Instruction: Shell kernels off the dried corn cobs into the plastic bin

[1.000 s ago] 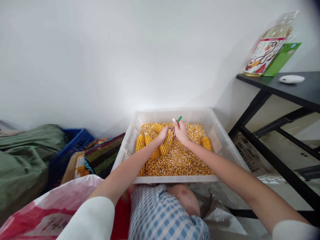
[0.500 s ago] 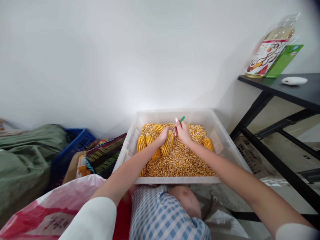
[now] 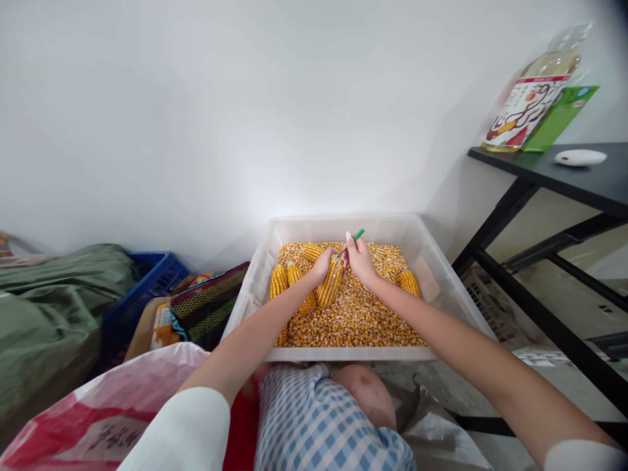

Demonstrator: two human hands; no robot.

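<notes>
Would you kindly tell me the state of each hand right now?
Left hand: closed, holding a corn cob near its far end.
Right hand: closed, holding a green-handled tool, tip at that cob.

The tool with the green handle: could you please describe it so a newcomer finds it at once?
Find the pale plastic tub of corn kernels by the white wall. Over it, the right hand holds the tool, whose thin shaft slants down to the cob in the left hand. Its bright green handle stands out from the yellow corn.
</notes>
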